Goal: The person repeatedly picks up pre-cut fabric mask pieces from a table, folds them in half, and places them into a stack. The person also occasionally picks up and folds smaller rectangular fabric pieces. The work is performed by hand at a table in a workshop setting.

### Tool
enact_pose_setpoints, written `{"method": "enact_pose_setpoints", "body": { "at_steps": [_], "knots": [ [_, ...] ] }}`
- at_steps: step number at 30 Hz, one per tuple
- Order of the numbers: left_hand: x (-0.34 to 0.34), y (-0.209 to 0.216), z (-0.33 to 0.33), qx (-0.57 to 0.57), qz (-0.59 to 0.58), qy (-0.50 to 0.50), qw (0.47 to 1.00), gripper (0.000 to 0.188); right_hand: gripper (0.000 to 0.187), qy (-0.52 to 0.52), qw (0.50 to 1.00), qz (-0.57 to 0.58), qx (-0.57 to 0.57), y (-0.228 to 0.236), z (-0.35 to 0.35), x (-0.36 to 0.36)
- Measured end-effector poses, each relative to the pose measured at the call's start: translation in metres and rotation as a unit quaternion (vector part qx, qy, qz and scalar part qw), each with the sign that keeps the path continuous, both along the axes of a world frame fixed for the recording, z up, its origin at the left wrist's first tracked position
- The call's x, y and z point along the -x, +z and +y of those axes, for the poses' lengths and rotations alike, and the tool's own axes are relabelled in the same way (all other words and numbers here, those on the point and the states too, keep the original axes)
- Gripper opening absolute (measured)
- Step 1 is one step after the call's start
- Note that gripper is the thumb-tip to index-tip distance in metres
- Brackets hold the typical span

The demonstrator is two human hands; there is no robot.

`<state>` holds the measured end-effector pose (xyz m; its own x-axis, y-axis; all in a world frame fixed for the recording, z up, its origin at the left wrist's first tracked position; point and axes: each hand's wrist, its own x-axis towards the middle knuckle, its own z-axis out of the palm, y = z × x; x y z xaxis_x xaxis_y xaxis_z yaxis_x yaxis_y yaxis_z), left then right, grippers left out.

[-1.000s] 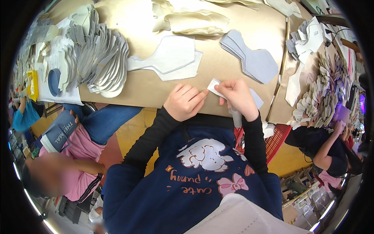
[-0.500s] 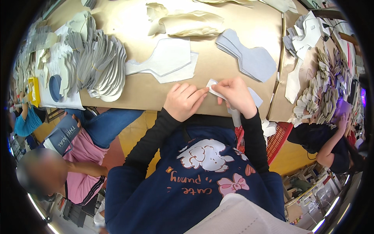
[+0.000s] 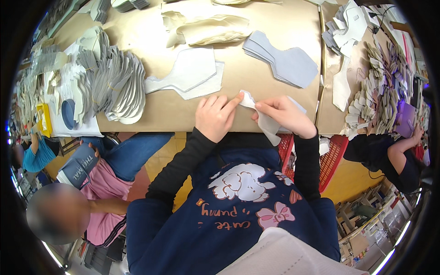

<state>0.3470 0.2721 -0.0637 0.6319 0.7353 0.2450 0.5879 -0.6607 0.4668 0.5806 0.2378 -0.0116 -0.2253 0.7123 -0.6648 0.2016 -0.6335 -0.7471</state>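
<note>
light: bright | glare: upper tabletop (image 3: 137,39) | distortion: fisheye bending, dark rim | blur: co-worker's head (image 3: 58,214), lower left

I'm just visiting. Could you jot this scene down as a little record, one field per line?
Surface: tan-covered table
Right hand: pinches a thin white piece, whose lower end hangs past the table's near edge
Left hand: fingertip at that piece's upper end; whether it pinches is unclear
Ahead, left: overlapping flat white shapes
Ahead, right: fanned grey-blue shapes
Farther: cream sheets
Far left: bundled grey and white shapes
Below the table, right: red basket
</note>
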Motion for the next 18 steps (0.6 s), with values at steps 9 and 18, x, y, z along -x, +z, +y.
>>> {"method": "enact_pose_setpoints", "body": {
  "at_steps": [9, 18],
  "knots": [
    [-0.001, -0.007, 0.001, -0.029, -0.014, 0.002, 0.999, 0.046, 0.04, -0.055, 0.998, -0.012, 0.027, 0.017, -0.056, -0.04],
    [-0.002, 0.001, -0.005, -0.03, -0.016, 0.012, 0.999, 0.037, 0.034, -0.155, 0.983, -0.083, -0.049, 0.007, -0.073, -0.053]
  ]
}}
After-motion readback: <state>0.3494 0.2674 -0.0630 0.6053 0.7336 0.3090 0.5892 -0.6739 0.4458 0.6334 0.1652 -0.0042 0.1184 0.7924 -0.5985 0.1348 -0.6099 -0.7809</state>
